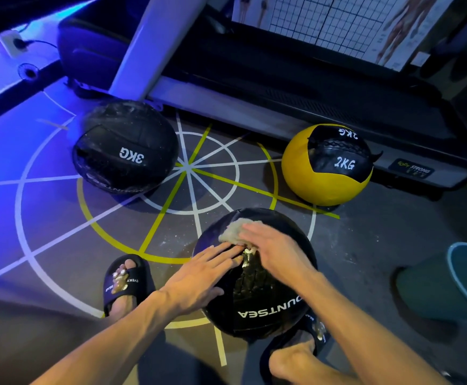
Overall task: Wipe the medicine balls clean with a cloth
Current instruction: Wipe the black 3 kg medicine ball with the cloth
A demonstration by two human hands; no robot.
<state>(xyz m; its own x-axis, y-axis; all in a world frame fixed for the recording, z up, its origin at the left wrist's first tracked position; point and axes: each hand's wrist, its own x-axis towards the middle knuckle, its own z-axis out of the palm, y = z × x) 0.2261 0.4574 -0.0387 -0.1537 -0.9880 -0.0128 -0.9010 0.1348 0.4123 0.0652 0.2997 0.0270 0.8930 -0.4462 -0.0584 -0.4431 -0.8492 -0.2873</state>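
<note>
Black round medicine ball with white lettering (257, 295): sitting on the grey marked floor (365, 245) nearest the person, between two feet in black slide sandals (128, 284).

Left hand (201, 276): lying flat on the ball's upper left side, fingers straight and released, grasping nothing.

Right hand (274, 250): pressing a crumpled pale cloth (237, 230) against the top of the ball, fingers spread over it.

Black "3KG" leather ball (125, 148): resting well apart, upper left, beside the white machine frame (154, 45).

Yellow-and-black "2KG" ball (326, 165): resting upper right, against the dark machine base (282, 87).

Teal plastic bucket (454, 282): standing at the right edge.
</note>
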